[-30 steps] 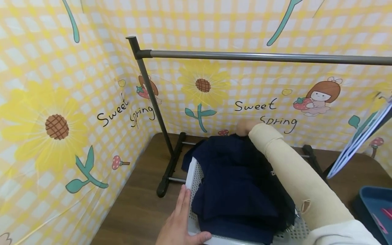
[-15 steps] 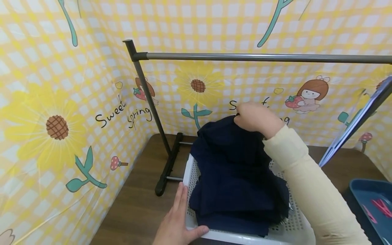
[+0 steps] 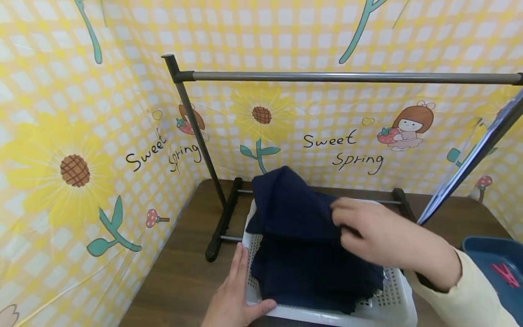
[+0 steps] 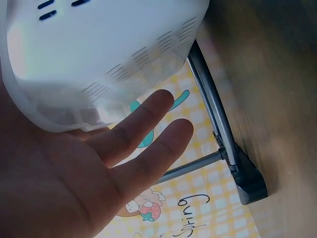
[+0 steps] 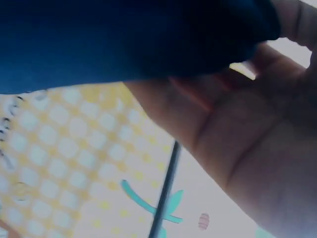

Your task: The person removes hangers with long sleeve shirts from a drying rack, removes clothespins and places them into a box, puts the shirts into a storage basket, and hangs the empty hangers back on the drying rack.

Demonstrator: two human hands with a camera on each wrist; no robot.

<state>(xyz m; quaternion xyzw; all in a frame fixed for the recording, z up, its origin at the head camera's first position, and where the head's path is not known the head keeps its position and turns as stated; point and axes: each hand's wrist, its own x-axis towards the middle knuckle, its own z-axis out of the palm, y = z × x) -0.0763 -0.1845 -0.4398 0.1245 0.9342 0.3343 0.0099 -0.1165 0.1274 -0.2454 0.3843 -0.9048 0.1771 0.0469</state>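
Dark navy cloth garments (image 3: 310, 277) lie in a white perforated plastic basket (image 3: 402, 302). One raised navy garment (image 3: 290, 206) is folded up above the rest, its corner standing near the basket's far side. My right hand (image 3: 372, 234) pinches that garment's right edge, and in the right wrist view the cloth (image 5: 124, 44) covers part of the fingers. Against the basket's left side rests my left hand (image 3: 234, 297), fingers straight along the outside and thumb over the near corner. The left wrist view shows its fingers (image 4: 156, 151) extended beside the basket wall (image 4: 109, 44).
Behind the basket stands a clothes rack with a metal bar (image 3: 347, 77) and black feet (image 3: 224, 220). Blue-white hangers (image 3: 461, 177) hang at the right. A blue tray (image 3: 476, 245) with pink clothes pegs (image 3: 506, 274) sits on the brown table (image 3: 171, 277).
My right hand has come back from the far side toward the near right, drawing the navy garment's edge with it. The left hand has stayed on the basket. The head view has shifted slightly.
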